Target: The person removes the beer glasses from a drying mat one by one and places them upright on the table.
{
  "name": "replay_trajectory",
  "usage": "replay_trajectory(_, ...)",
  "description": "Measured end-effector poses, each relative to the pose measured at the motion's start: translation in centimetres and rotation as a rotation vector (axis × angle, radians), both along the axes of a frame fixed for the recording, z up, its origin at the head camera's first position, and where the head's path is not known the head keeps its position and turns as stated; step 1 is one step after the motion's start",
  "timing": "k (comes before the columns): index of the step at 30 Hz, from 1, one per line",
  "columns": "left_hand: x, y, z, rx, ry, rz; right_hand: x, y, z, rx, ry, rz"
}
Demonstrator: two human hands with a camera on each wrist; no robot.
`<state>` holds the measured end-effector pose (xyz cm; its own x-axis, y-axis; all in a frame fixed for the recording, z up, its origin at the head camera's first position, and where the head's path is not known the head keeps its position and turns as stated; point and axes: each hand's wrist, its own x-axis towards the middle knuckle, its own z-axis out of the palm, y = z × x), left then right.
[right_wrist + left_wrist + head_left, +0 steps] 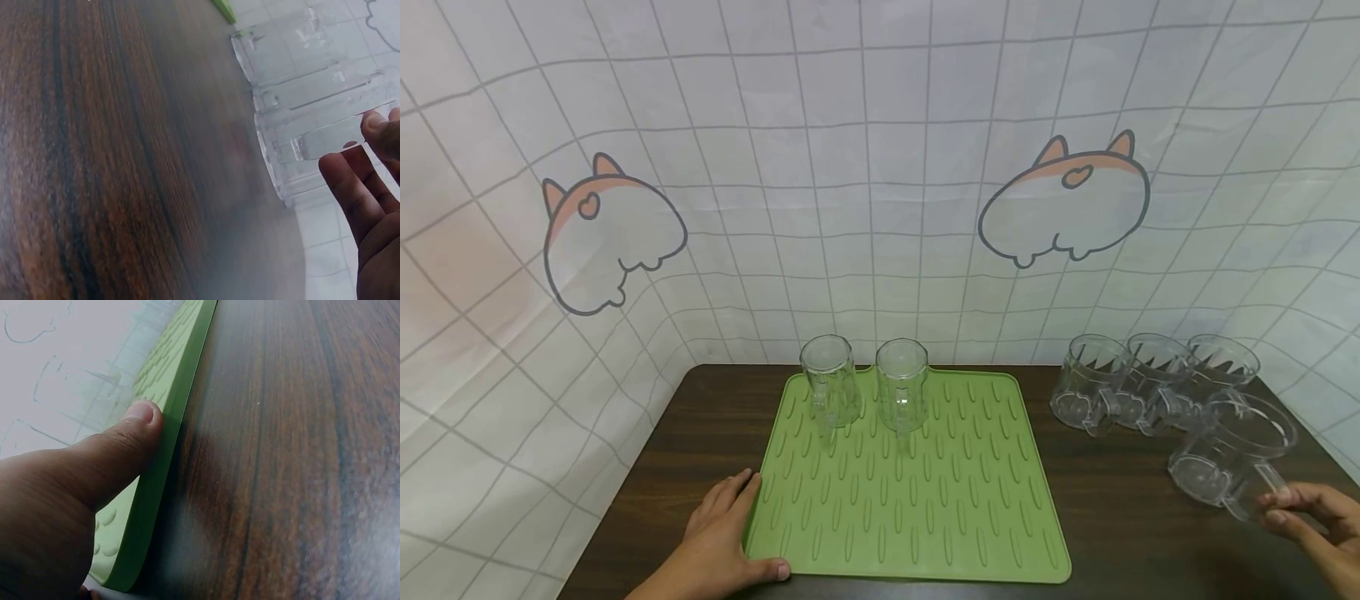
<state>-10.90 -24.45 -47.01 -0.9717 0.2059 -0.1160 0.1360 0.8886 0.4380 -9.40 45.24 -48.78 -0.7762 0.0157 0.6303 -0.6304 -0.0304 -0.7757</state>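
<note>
My right hand [1318, 521] pinches the handle of a clear mug [1228, 454] at the far right, thumb and fingers on either side of it. In the right wrist view, the fingertips [337, 169] are at the handle's outer edge. My left hand [715, 533] rests at the front left corner of a green ridged mat [917, 500], fingers along its left side and thumb on the front edge. The left wrist view shows that thumb [134, 428] against the raised rim. Two clear mugs stand upright at the mat's back, a left one [835, 383] and a right one [902, 387].
Behind the held mug, three more clear mugs [1086, 379] stand in a row at the back right, handles toward me. Everything sits on a dark wood table [1120, 517]. A white grid-patterned curtain [865, 208] with cartoon animals closes off the back and sides.
</note>
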Motion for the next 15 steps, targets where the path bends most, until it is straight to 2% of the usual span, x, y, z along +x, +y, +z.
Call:
replay_trajectory(6, 0.1, 0.0, 0.0, 0.008, -0.006, 0.003, 0.1, 0.6, -0.5, -0.036, -0.008, -0.005)
replay_trajectory(15, 0.1, 0.0, 0.0, 0.009, -0.017, 0.01, 0.6, 1.6, -1.2, -0.039, -0.065, -0.066)
